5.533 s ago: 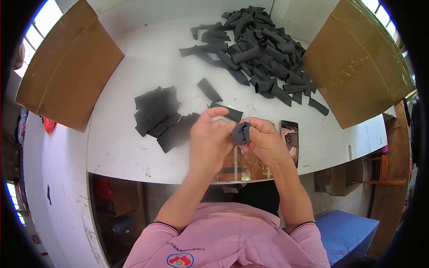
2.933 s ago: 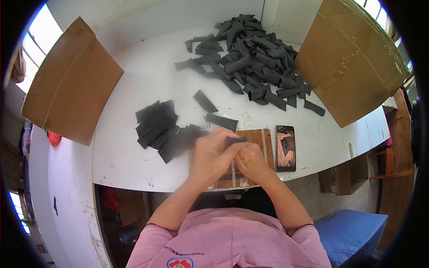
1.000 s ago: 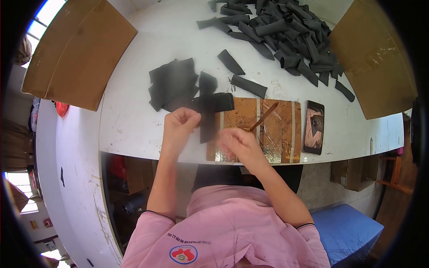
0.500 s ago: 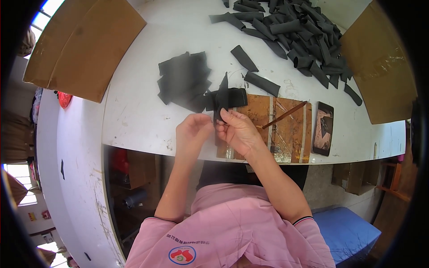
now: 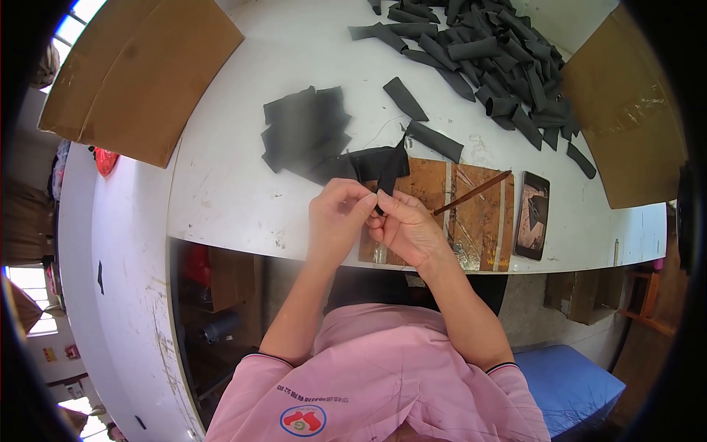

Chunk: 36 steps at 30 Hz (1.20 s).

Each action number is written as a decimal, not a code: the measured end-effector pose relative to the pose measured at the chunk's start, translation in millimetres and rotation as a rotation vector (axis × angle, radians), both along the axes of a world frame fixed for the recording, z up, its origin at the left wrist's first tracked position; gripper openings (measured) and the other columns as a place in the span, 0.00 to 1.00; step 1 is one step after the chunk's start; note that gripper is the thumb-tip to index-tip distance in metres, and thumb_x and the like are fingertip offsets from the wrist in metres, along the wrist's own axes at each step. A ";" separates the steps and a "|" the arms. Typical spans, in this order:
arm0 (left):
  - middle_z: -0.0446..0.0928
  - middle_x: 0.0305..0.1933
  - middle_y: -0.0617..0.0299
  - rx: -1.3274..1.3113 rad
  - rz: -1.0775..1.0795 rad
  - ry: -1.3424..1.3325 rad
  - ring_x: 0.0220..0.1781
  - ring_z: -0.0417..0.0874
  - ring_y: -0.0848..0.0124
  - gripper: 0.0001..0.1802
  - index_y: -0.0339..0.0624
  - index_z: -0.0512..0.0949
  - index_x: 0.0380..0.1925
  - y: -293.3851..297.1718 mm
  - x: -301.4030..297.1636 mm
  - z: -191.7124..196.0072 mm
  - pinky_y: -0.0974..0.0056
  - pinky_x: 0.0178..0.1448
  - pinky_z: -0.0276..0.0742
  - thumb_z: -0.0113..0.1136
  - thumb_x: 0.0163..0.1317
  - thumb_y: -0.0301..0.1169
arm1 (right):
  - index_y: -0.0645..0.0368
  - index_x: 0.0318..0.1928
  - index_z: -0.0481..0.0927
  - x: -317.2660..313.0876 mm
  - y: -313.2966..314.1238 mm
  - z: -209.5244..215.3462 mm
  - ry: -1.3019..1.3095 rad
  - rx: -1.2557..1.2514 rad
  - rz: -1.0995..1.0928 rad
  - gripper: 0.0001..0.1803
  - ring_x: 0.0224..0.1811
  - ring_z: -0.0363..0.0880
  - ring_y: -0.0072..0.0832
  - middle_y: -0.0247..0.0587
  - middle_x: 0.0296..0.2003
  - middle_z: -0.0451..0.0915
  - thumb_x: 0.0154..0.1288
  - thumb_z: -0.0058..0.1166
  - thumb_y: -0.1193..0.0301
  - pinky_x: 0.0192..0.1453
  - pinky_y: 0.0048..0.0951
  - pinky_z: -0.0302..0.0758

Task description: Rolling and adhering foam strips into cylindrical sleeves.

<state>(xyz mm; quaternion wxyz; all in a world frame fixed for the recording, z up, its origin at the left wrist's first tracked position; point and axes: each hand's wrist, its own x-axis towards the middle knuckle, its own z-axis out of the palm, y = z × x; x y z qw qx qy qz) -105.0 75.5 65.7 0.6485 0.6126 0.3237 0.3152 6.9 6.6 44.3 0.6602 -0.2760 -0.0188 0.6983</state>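
both hands pinch one black fabric strip (image 5: 388, 168) over the table's near edge, left hand (image 5: 337, 221) and right hand (image 5: 406, 228) clamped on its lower end. flat stack of black pieces (image 5: 303, 132) just behind, wooden board (image 5: 456, 214) with a thin stick (image 5: 471, 193) right beside, big loose pile (image 5: 486, 51) and cardboard sheets (image 5: 140, 74) further back.

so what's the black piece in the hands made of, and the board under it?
Black piece: looks like matte fabric or thin foam, limp and creased between both hands. Board: apparently wood, brown and grainy with a worn, partly shiny surface.
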 end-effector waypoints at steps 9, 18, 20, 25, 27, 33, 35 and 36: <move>0.72 0.20 0.65 -0.307 0.013 -0.036 0.18 0.67 0.81 0.05 0.37 0.73 0.19 -8.9 -15.3 21.7 0.76 0.21 0.60 0.55 0.49 0.25 | 0.57 0.35 0.75 -4.3 -24.1 12.1 0.028 0.202 -0.098 0.09 0.31 0.72 0.20 0.33 0.31 0.76 0.54 0.56 0.69 0.32 0.24 0.69; 0.73 0.22 0.63 -0.204 0.180 -0.165 0.21 0.69 0.79 0.07 0.34 0.73 0.26 -37.4 -11.6 29.7 0.76 0.26 0.64 0.52 0.53 0.28 | 0.59 0.37 0.74 -15.7 -29.8 25.2 -0.117 0.193 -0.196 0.09 0.38 0.75 0.26 0.35 0.35 0.77 0.54 0.54 0.71 0.42 0.30 0.73; 0.73 0.22 0.62 -0.261 0.164 -0.242 0.22 0.70 0.78 0.08 0.33 0.72 0.28 -40.0 -11.9 30.1 0.75 0.27 0.65 0.52 0.53 0.28 | 0.58 0.38 0.73 -14.2 -30.4 22.7 -0.119 0.175 -0.245 0.10 0.38 0.75 0.26 0.36 0.35 0.77 0.55 0.53 0.71 0.43 0.30 0.73; 0.74 0.24 0.57 -0.418 0.041 -0.327 0.25 0.73 0.74 0.11 0.32 0.70 0.32 -43.2 -14.8 27.0 0.72 0.30 0.67 0.52 0.52 0.29 | 0.61 0.38 0.73 -18.2 -29.5 29.9 -0.120 0.144 -0.339 0.10 0.35 0.72 0.24 0.35 0.34 0.75 0.59 0.49 0.67 0.40 0.27 0.69; 0.74 0.24 0.57 -0.414 0.034 -0.317 0.24 0.73 0.74 0.10 0.32 0.70 0.32 -42.5 -14.9 26.2 0.72 0.30 0.68 0.52 0.52 0.28 | 0.61 0.39 0.72 -18.6 -30.3 30.4 -0.129 0.164 -0.330 0.11 0.36 0.72 0.24 0.35 0.34 0.74 0.60 0.47 0.67 0.43 0.27 0.69; 0.75 0.24 0.58 -0.441 0.017 -0.285 0.24 0.74 0.75 0.07 0.33 0.72 0.30 -42.8 -15.1 25.3 0.73 0.29 0.69 0.52 0.53 0.26 | 0.56 0.43 0.68 -21.5 -30.5 24.3 -0.138 0.097 -0.366 0.12 0.37 0.74 0.26 0.35 0.36 0.74 0.60 0.48 0.68 0.39 0.28 0.71; 0.75 0.25 0.58 -0.439 0.025 -0.291 0.24 0.74 0.75 0.07 0.33 0.72 0.30 -43.6 -16.6 24.6 0.74 0.29 0.69 0.52 0.53 0.25 | 0.55 0.44 0.68 -24.0 -30.1 26.8 -0.135 0.096 -0.365 0.12 0.36 0.74 0.25 0.35 0.35 0.74 0.60 0.48 0.68 0.38 0.28 0.71; 0.75 0.25 0.59 -0.438 0.012 -0.292 0.24 0.75 0.76 0.07 0.33 0.72 0.31 -44.1 -18.1 23.2 0.74 0.29 0.69 0.52 0.53 0.25 | 0.54 0.44 0.67 -25.4 -30.4 27.5 -0.132 0.090 -0.374 0.12 0.35 0.73 0.25 0.34 0.35 0.74 0.60 0.47 0.68 0.36 0.27 0.71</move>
